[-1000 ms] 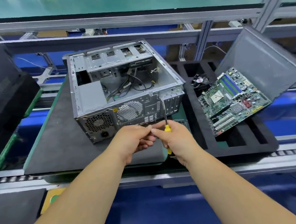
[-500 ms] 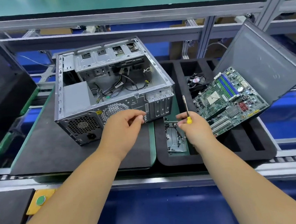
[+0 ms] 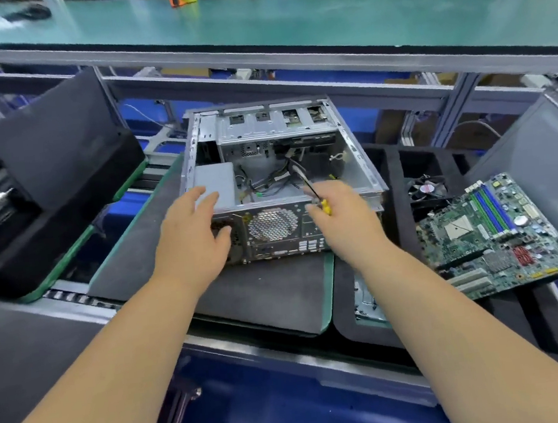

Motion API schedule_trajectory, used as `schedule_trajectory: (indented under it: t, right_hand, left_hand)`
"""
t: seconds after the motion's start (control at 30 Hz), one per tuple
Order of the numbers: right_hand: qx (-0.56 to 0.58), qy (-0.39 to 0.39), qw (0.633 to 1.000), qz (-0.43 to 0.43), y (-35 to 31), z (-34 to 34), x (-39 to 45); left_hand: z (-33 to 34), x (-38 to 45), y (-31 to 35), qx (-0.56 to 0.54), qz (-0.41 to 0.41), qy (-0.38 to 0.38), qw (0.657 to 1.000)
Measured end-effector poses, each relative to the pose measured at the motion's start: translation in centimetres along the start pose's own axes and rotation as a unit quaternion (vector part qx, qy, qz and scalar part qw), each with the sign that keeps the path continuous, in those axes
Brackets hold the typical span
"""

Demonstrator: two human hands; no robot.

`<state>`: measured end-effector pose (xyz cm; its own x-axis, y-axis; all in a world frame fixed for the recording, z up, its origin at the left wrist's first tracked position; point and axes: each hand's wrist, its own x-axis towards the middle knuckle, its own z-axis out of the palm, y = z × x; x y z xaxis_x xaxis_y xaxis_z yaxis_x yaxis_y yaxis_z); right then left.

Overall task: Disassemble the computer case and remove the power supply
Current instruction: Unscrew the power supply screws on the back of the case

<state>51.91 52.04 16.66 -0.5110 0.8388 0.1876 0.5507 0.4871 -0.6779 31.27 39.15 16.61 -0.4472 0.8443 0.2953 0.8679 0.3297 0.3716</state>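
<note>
I'm reaching my left hand (image 3: 192, 234), fingers spread, over the power supply (image 3: 216, 187) in the computer case (image 3: 351, 155); my right hand (image 3: 343, 215) is apparently gripping a blurred screwdriver (image 3: 319, 200).

No text, label or number is legible on the computer case (image 3: 279, 163), the motherboard (image 3: 493, 237) or elsewhere.

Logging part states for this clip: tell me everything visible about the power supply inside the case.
The power supply is a plain grey metal box, apparently still seated in the near-left corner of the open computer case, top face up. Its vented rear shows through the case's back panel, partly hidden by the left hand, whose straight fingers reach over its near edge; actual contact is unclear. Cables lie beside it on the right.
</note>
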Motion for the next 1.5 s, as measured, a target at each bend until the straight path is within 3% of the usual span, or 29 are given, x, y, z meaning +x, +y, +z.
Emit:
schedule_trajectory:
  t: [0.13,0.67,0.97,1.5]
  right_hand:
    - [-0.051,-0.051,0.997,0.037,-1.9,2.5,0.7]
    - [-0.085,0.053,0.972,0.214,-7.2,6.7,-3.5]
    - [-0.101,0.094,0.962,0.234,-9.3,8.1,-7.8]
    - [-0.082,0.057,0.980,0.174,-8.4,6.0,-12.5]
  left_hand:
    - [-0.7,0.4,-3.7,0.013,0.017,-0.056,0.998]
    - [-2.5,0.5,-9.4,-0.097,0.127,-0.111,0.981]
    - [-3.5,-2.0,-11.0,-0.128,0.163,-0.121,0.971]
    - [-3.9,-8.2,-8.8,-0.127,0.108,-0.071,0.983]
